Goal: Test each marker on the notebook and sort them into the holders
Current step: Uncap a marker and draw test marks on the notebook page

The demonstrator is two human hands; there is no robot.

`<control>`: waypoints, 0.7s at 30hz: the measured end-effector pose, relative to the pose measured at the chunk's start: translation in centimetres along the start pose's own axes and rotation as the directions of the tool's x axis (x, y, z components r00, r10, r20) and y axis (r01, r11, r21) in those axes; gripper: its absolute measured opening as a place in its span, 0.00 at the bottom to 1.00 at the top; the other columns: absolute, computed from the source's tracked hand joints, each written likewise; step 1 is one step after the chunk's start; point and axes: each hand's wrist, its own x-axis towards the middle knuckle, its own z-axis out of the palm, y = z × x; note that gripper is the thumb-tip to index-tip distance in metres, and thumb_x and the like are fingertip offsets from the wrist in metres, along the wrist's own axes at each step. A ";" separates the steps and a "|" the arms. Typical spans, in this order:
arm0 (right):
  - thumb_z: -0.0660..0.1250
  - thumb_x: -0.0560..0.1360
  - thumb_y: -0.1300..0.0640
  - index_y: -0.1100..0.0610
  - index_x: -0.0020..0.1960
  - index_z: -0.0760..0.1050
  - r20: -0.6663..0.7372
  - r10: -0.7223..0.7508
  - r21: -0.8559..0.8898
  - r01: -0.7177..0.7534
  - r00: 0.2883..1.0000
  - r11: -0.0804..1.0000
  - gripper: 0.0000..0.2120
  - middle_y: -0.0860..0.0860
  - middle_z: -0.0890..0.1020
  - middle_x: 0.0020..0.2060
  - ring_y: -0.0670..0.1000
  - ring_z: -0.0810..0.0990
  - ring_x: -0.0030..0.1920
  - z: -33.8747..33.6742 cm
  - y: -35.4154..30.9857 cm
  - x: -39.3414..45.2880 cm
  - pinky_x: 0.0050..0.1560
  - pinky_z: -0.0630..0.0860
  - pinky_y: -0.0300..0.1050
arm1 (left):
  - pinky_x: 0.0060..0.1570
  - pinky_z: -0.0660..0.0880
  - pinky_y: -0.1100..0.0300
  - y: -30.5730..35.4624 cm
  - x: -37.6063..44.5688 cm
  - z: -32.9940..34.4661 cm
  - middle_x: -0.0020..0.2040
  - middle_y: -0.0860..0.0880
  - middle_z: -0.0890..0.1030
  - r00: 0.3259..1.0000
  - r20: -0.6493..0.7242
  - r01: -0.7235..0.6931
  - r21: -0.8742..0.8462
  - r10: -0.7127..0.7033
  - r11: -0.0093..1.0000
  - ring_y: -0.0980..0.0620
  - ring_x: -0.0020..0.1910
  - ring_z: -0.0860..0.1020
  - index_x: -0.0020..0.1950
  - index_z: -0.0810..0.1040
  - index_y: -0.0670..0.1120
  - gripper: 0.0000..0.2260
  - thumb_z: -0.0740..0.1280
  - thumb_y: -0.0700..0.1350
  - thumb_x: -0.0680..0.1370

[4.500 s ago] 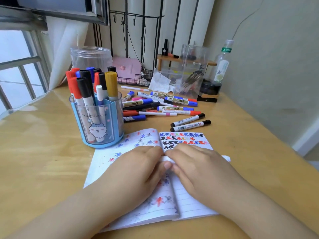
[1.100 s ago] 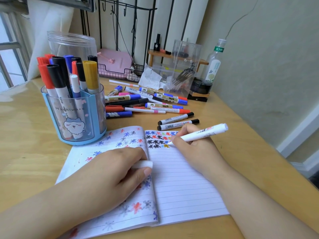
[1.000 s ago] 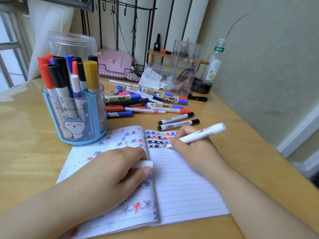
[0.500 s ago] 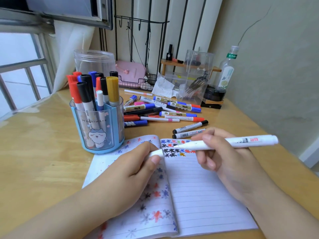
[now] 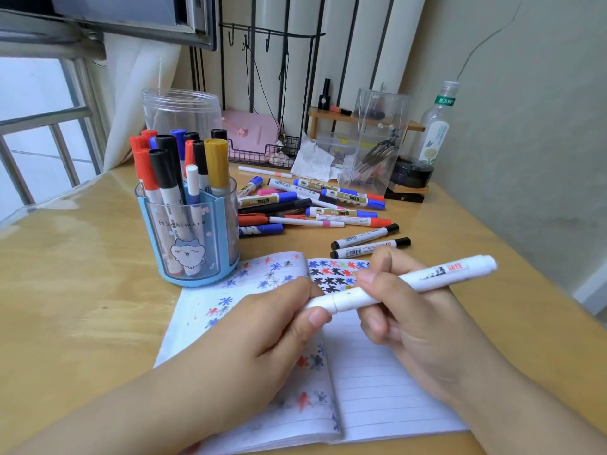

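White is the marker (image 5: 407, 284), held above the open notebook (image 5: 387, 389) near the front of the table (image 5: 65, 307). The right hand (image 5: 417, 326) wraps its body. The left hand (image 5: 249, 349) pinches the cap end. The blue holder (image 5: 189, 238), full of markers, stands far left. Loose markers (image 5: 315, 208) lie behind the notebook. A clear jar (image 5: 180, 110) and a bottle (image 5: 437, 126) stand at the back.

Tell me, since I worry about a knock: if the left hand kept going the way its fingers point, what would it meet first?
The left hand points right; its fingers pinch the white marker's cap, so it would meet the right hand first.
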 end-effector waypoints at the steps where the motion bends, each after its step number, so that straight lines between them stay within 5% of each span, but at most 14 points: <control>1: 0.69 0.65 0.54 0.51 0.28 0.66 -0.001 -0.002 0.029 0.002 1.000 1.000 0.13 0.50 0.67 0.18 0.46 0.62 0.22 0.2 0.1 -0.1 0.25 0.60 0.36 | 0.29 0.61 0.77 0.2 -0.1 0.0 0.31 0.62 0.71 0.999 -0.019 -0.033 0.045 0.034 0.998 0.65 0.28 0.68 0.39 0.67 0.53 0.12 0.52 0.58 0.78; 7: 0.68 0.63 0.53 0.52 0.28 0.64 -0.009 -0.045 0.150 0.045 0.999 0.988 0.13 0.50 0.63 0.19 0.46 0.60 0.21 1.1 -0.1 -0.7 0.24 0.61 0.36 | 0.30 0.60 0.78 0.8 -0.4 0.3 0.31 0.64 0.68 0.995 -0.046 -0.087 0.043 0.089 0.995 0.69 0.29 0.67 0.42 0.68 0.53 0.10 0.53 0.55 0.79; 11: 0.69 0.67 0.56 0.52 0.29 0.70 -0.015 0.044 0.127 -0.042 0.999 0.991 0.11 0.51 0.67 0.21 0.45 0.62 0.22 1.1 0.1 -0.4 0.23 0.63 0.35 | 0.29 0.63 0.73 0.2 -0.1 0.4 0.31 0.60 0.73 0.992 -0.113 0.050 -0.059 -0.056 0.997 0.62 0.28 0.69 0.41 0.70 0.52 0.17 0.51 0.63 0.74; 16: 0.74 0.66 0.50 0.58 0.41 0.76 -0.128 0.017 0.100 -0.004 0.992 0.995 0.12 0.52 0.72 0.23 0.44 0.63 0.21 -0.6 -1.0 0.4 0.22 0.61 0.33 | 0.31 0.65 0.69 -0.5 0.1 0.1 0.33 0.57 0.73 0.977 -0.191 0.094 0.012 -0.091 0.995 0.58 0.31 0.70 0.42 0.69 0.57 0.09 0.56 0.59 0.75; 18: 0.67 0.67 0.52 0.60 0.41 0.74 -0.178 -0.013 0.015 0.016 0.984 1.000 0.11 0.52 0.72 0.23 0.45 0.62 0.22 -1.9 -1.9 0.6 0.22 0.60 0.34 | 0.34 0.65 0.70 -1.0 0.3 -0.2 0.37 0.56 0.73 0.976 -0.210 0.070 0.070 -0.054 0.995 0.58 0.34 0.70 0.43 0.72 0.56 0.10 0.56 0.60 0.75; 21: 0.65 0.76 0.58 0.58 0.43 0.76 -0.093 0.012 -0.415 -0.050 0.996 0.908 0.05 0.50 0.77 0.26 0.46 0.65 0.25 -3.6 -2.8 0.5 0.26 0.64 0.34 | 0.38 0.66 0.70 -1.7 0.3 -0.3 0.39 0.58 0.72 0.983 -0.182 0.053 0.191 -0.018 0.980 0.60 0.38 0.71 0.47 0.74 0.55 0.12 0.55 0.58 0.75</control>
